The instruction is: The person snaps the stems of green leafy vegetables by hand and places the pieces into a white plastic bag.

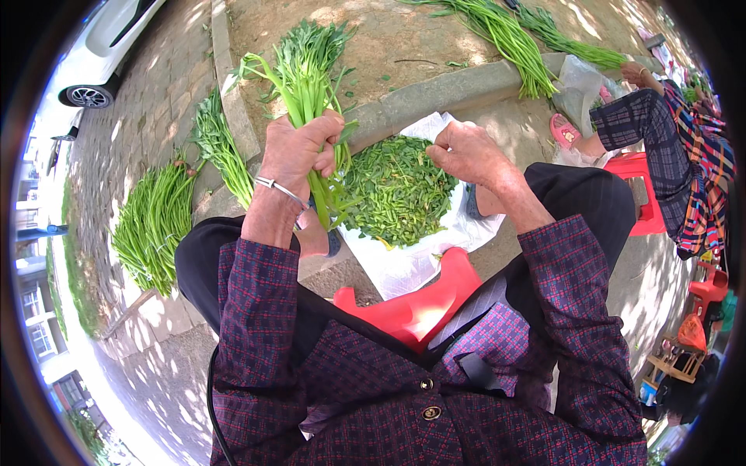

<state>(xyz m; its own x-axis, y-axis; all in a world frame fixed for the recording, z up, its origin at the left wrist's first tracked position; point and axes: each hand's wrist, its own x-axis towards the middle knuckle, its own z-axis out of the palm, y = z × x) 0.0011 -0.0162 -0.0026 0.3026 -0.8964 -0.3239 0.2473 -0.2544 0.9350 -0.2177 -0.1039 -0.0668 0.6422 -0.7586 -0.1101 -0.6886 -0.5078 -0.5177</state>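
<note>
My left hand (306,145), with a metal bangle at the wrist, is closed around a bunch of leafy green vegetable stalks (300,87). The leaves point away from me and the thick stem ends hang below the fist. My right hand (466,150) is raised over the right side of a white plastic sheet (402,274), its fingers curled and thumb against them; whether anything small is pinched there cannot be seen. On the sheet lies a heap of cut or broken green leaves and stem pieces (402,192). The sheet is spread on the ground between my feet.
A red plastic stool (419,309) is between my knees. Bundled green stalks (157,227) and a leafy bunch (224,151) lie left. Past the stone curb (431,93) are more long stalks (513,46). A person in plaid (658,128) sits at right. A white car (105,52) stands upper left.
</note>
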